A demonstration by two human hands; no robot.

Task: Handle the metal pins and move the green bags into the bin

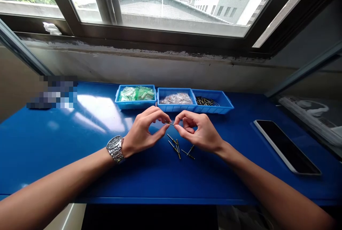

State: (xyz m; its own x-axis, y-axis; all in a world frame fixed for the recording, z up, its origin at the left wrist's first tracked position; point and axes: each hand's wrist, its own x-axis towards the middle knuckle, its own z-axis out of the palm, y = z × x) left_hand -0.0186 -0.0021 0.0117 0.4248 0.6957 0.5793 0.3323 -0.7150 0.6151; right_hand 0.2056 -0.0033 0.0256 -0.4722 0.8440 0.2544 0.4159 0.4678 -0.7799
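Between my two hands is a thin blind rivet (pixel 171 123), pinched at both ends above the blue table. My left hand (pixel 145 130), with a metal watch (pixel 115 148) on its wrist, has thumb and fingertips closed on the rivet's darker end. At the thin silver pin end, the thumb and forefinger of my right hand (pixel 201 130) are closed. Just below the hands, several loose rivets (pixel 175 147) with dark bodies and silver pins lie scattered on the table. Fingertips partly cover the held rivet.
Behind my hands stand a blue bin (pixel 136 106) of green-edged packets, a blue bin (pixel 177 108) of clear packets and a blue bin (pixel 213 110) of dark rivets. A phone (pixel 287 146) lies at right, a blurred-out object (pixel 53 92) at left. A window rises behind the blue table (pixel 107 180).
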